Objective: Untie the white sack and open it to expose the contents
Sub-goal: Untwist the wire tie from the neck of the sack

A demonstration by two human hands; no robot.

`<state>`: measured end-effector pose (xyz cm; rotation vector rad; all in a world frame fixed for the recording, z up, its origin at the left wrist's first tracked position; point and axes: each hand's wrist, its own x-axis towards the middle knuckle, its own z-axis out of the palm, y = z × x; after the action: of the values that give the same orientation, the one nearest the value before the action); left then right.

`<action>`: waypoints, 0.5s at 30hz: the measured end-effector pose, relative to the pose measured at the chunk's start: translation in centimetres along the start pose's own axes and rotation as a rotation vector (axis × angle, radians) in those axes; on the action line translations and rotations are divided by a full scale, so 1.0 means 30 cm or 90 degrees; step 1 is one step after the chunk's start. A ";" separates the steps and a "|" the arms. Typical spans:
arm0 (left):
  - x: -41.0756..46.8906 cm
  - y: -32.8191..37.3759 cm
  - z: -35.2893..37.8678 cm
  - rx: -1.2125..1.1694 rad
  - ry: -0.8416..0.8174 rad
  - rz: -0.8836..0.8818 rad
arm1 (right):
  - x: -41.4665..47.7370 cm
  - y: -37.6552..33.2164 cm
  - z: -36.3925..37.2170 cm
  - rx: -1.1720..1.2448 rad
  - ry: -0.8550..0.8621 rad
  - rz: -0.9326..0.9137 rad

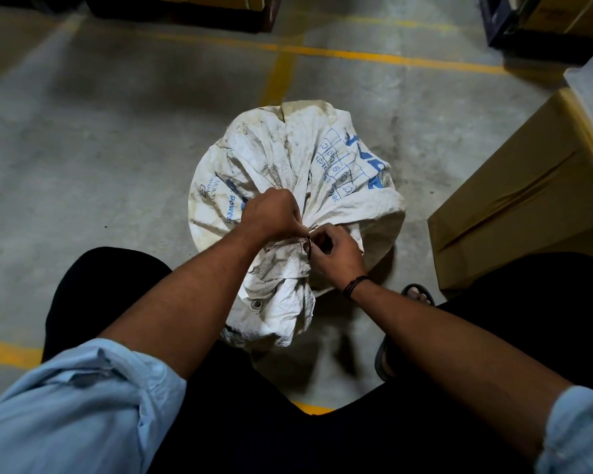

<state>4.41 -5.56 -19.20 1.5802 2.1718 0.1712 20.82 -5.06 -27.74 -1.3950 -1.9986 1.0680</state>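
A dirty white woven sack (288, 159) with blue print stands on the concrete floor between my knees. Its mouth is bunched into a neck and bound by a thin dark tie (308, 246). The loose top of the sack flops toward me below the tie. My left hand (271, 213) is closed around the gathered neck just above the tie. My right hand (332, 251) pinches the tie with its fingertips at the right side of the neck. The contents are hidden inside.
A brown cardboard box (524, 200) stands close at the right, with something white on top. Dark pallets with boxes (185, 8) line the far edge. Yellow lines (356, 54) cross the grey floor. My sandalled foot (418, 295) rests by the sack.
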 end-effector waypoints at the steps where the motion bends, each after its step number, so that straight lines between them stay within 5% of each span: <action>1: -0.002 0.000 -0.001 0.000 0.000 0.002 | 0.004 0.000 0.001 0.002 -0.001 0.002; 15: -0.008 0.002 0.000 0.005 -0.015 0.005 | -0.058 0.034 0.007 -0.164 -0.030 -0.070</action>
<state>4.53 -5.76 -19.10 1.5877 2.1510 0.1451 21.88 -6.57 -28.60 -1.3753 -2.2829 0.8255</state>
